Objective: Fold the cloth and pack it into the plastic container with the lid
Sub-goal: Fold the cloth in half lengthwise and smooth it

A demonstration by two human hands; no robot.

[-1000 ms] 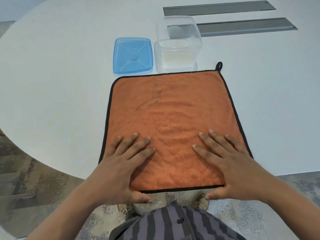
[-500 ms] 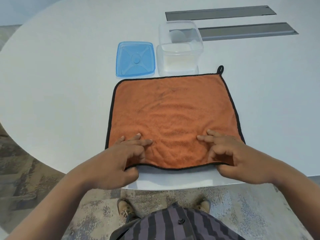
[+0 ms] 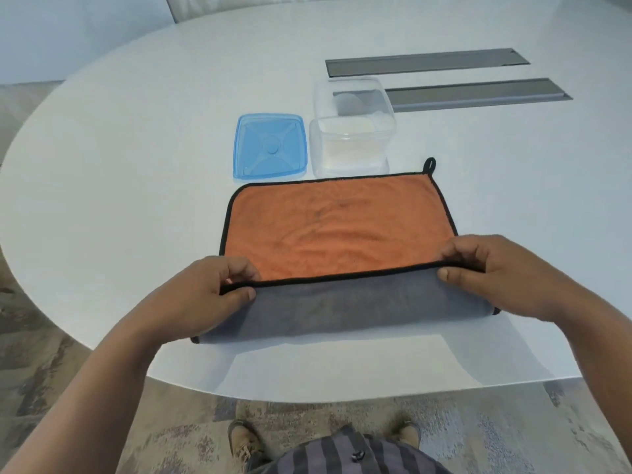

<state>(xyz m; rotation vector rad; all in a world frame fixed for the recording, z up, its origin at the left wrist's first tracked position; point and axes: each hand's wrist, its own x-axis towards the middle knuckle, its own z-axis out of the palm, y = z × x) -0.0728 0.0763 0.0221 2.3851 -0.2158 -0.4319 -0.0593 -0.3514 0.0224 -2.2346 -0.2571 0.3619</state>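
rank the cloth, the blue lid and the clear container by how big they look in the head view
1. cloth, by far the largest, even part-folded
2. and 3. clear container and blue lid look much alike; the container stands taller, so I won't rank them.

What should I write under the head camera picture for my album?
Both hands, left and right, lift the orange cloth's near edge, showing its grey underside.
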